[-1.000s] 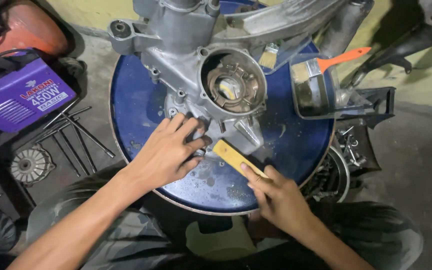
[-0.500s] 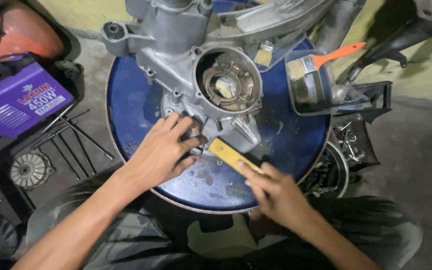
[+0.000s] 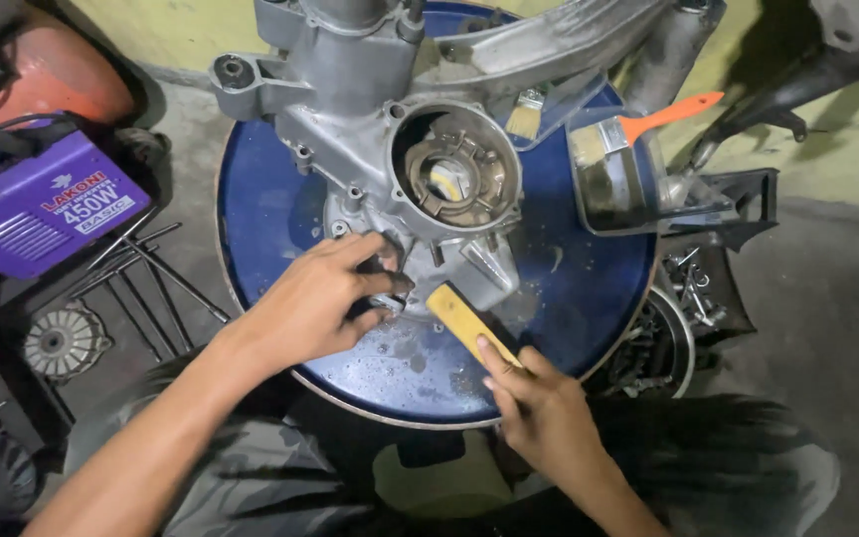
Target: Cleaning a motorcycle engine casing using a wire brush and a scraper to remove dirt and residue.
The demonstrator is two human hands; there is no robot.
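Blue round drum top, wet: grey engine casing, clear tub.

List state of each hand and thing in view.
left hand: gripping lower edge of engine casing
right hand: holding yellow tool handle
engine casing: lying on blue drum top, round opening up
orange-handled brush: resting in metal container

Left hand: bare, no glove, ring or watch
Right hand: bare, no glove or wristband
Forearms: uncovered, no sleeves in view
Legwear: dark trousers with a grey camouflage pattern
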